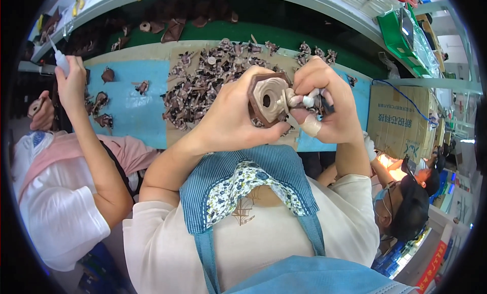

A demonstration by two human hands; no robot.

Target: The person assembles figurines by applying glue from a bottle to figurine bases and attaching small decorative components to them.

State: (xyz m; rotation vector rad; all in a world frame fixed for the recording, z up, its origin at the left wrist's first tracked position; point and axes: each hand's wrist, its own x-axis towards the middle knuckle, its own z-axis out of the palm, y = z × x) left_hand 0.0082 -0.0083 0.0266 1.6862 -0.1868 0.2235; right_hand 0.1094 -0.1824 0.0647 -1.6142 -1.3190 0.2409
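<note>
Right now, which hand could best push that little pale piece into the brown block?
Probably the right hand: its fingers already pinch the small pale piece against the brown block, which the left hand grips.

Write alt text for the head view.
The left hand holds a brown hexagonal piece while the right hand presses a small white part against it, above a pile of small brown parts on the workbench.

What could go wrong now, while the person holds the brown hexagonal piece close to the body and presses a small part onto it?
1. The left hand holds the hexagonal piece in the air only by its rim; pressing from the right hand might twist it out.
2. The small pale part is pinched at the fingertips; it may slip and fall.
3. A co-worker's raised squeeze bottle works close by; elbows could bump.
</note>
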